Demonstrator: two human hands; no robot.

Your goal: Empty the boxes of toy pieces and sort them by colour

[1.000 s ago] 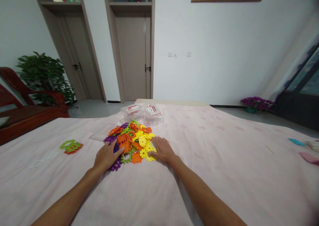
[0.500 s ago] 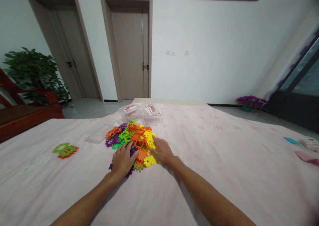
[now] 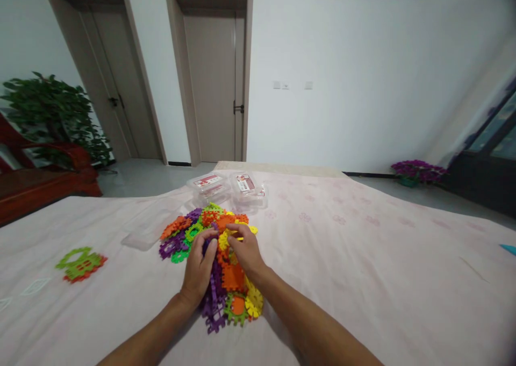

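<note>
Bedspread (image 3: 363,280): clear boxes (image 3: 245,186) behind toy pile (image 3: 181,231) (green pieces (image 3: 78,261) apart, left).

Two hands (image 3: 199,272) (image 3: 246,254), two labelled boxes (image 3: 207,186) (image 3: 248,186) — one toy pile (image 3: 189,229)

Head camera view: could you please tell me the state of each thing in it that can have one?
left hand, open, palm down on the pile.
right hand, fingers curled at yellow pieces; grip unclear.
pile of plastic pieces, loose heap on the pink cloth.
green and red pieces, flat, apart from the pile.
clear boxes, lids on, it seems.
middle door, shut.
left door, shut.
</note>
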